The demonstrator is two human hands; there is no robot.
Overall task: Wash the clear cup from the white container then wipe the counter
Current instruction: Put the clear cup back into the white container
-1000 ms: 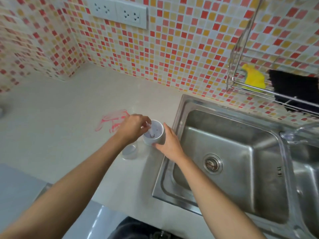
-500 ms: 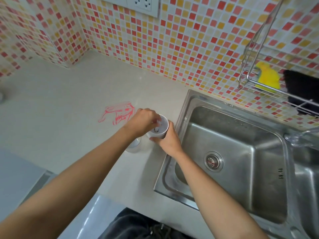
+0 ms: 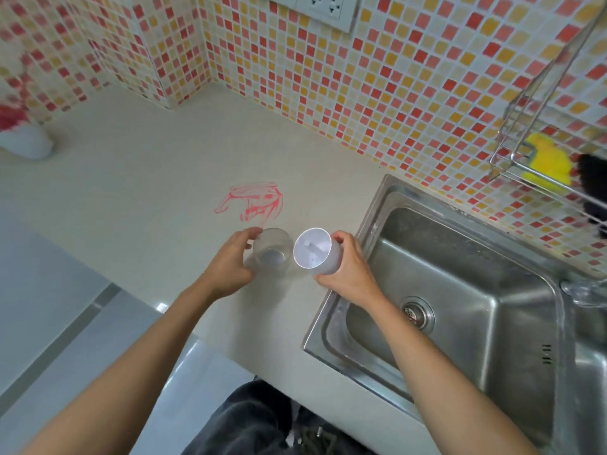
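My left hand (image 3: pixel 230 261) grips a clear cup (image 3: pixel 272 247), held upright just above the pale counter (image 3: pixel 147 192). Right beside it my right hand (image 3: pixel 345 267) holds the white container (image 3: pixel 313 249), tilted so its open mouth faces me; a thin white post stands inside it. The two vessels are apart, almost touching. A red scribble (image 3: pixel 254 201) marks the counter just behind the cup.
A steel sink (image 3: pixel 460 290) with a drain (image 3: pixel 418 313) lies at the right, its rim under my right wrist. A wire rack (image 3: pixel 525 139) on the tiled wall holds a yellow sponge (image 3: pixel 547 162) and a black cloth (image 3: pixel 591 185). A white object (image 3: pixel 26 142) stands far left.
My left hand has pulled the clear cup out of the white container and moved it left. My right hand has tilted the container toward me. The camera has moved closer.
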